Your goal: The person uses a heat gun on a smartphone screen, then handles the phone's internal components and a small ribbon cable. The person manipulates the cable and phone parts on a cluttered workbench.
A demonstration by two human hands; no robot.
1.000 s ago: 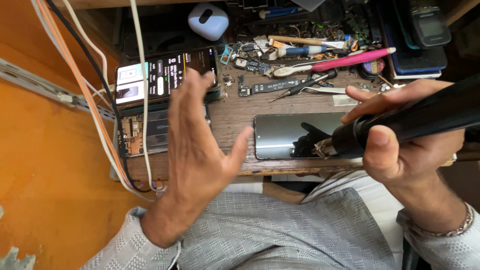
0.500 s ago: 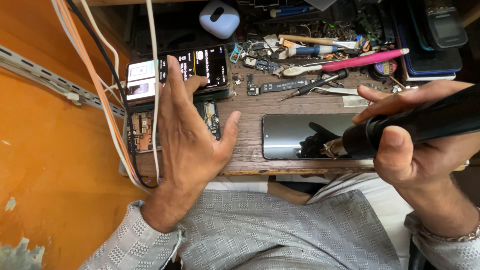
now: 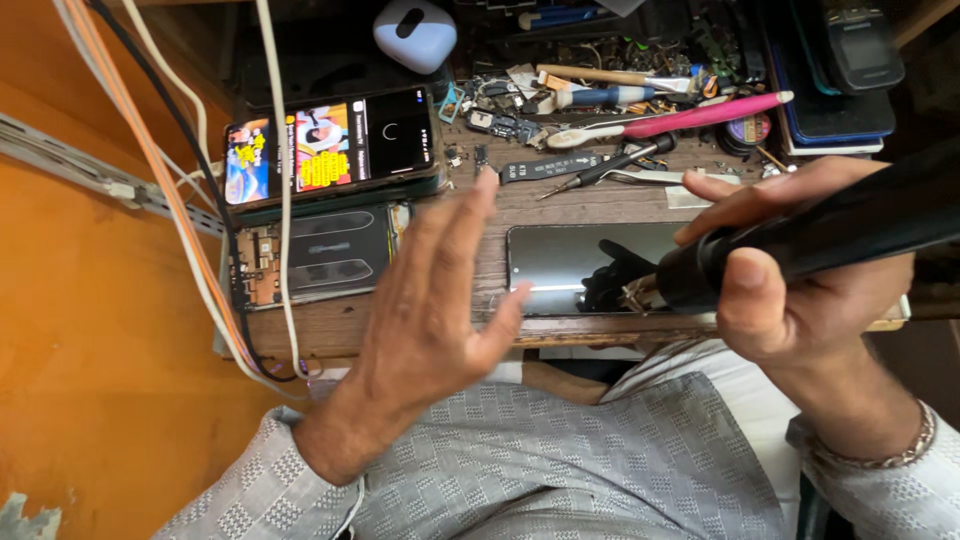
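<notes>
Starting at the left: orange wall (image 3: 90, 330) with a bundle of white and orange cables (image 3: 190, 230) hanging down past the bench edge. Next to them, a lit phone (image 3: 335, 145) showing a colourful screen, lying flat; just below it an opened phone (image 3: 315, 255) with its back off, internals visible. A pale blue case (image 3: 415, 32) sits above, at the back of the bench.

Left hand (image 3: 430, 310) is open, fingers spread and straight, palm tilted, hovering over the wooden bench (image 3: 500, 205) edge between the opened phone and a dark phone (image 3: 570, 262) lying face-up. Holding nothing, touching nothing I can make out.

Behind it: a clutter of small parts, a black screwdriver (image 3: 610, 165), a pink toothbrush (image 3: 680, 115), a wooden-handled brush (image 3: 600, 77).

Right hand (image 3: 800, 290) is clamped around a thick black hot-air tool (image 3: 830, 235), thumb on top, nozzle end pointing left over the right part of the dark phone. Nozzle-to-glass contact: cannot tell. Bracelet (image 3: 880, 455) on that wrist.
</notes>
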